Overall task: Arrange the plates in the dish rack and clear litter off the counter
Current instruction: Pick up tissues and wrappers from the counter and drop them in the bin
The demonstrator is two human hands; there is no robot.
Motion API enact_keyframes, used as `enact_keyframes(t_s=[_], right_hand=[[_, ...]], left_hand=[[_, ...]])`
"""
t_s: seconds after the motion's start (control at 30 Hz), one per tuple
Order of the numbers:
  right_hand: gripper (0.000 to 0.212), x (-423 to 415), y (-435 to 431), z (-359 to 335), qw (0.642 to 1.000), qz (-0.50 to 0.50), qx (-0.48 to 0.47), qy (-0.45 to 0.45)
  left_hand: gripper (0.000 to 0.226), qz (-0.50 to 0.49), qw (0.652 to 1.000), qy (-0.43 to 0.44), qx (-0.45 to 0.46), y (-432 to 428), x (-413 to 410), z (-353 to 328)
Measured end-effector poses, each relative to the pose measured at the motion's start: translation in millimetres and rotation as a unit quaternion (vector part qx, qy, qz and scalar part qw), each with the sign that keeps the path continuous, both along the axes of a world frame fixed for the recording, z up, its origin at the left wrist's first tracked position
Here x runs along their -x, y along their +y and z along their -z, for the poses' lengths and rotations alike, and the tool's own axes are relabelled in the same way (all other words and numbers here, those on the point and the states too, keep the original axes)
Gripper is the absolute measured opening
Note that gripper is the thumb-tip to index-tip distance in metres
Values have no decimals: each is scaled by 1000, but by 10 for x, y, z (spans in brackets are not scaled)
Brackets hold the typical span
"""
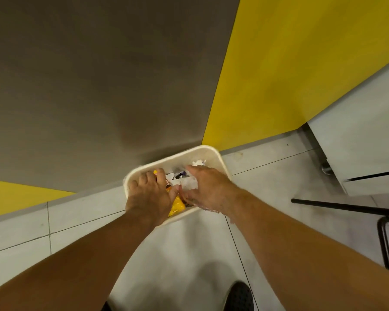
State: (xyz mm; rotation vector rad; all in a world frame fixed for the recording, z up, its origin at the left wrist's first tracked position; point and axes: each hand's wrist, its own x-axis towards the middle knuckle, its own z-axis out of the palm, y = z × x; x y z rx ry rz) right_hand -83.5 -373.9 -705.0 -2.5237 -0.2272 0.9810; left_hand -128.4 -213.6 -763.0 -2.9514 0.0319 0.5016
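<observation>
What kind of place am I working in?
Probably a kitchen corner, seen at floor level: a white waste bin holding wrappers, grey floor tiles, and a pale cabinet base on the right.

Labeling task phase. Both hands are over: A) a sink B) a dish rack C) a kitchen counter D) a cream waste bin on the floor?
D: the left hand and right hand reach into the cream waste bin, which stands on the tiled floor with litter inside; the left hand grips a yellow wrapper.

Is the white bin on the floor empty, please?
No, crumpled white paper and a dark wrapper lie inside the white bin.
</observation>
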Motion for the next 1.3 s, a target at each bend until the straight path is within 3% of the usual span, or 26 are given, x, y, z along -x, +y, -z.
enact_keyframes(t_s=[0.2, 0.37, 0.77, 0.9, 1.07, 1.3], right_hand=[[56, 79, -180, -485, 997, 6, -12, -72], [46, 170, -208, -1354, 991, -6, -24, -131], [43, 451, -111, -4211, 968, -26, -70, -240], [44, 431, 2, -5097, 953, -58, -76, -287], [46, 434, 196, -5879, 935, -81, -102, -330], [49, 525, 793, -6379, 932, -62, -120, -336]], left_hand=[[52, -53, 987, -21, 152, 107, -4, -564], [43, -9, 976, -47, 212, 157, 17, -1587], [58, 27, 966, -120, 229, 272, 376, -4853], [54, 35, 955, -169, 243, 435, 438, -5725], [61, 25, 940, -224, 258, 824, 552, -6469], [60, 47, 935, -244, 254, 1670, 622, -6911]])
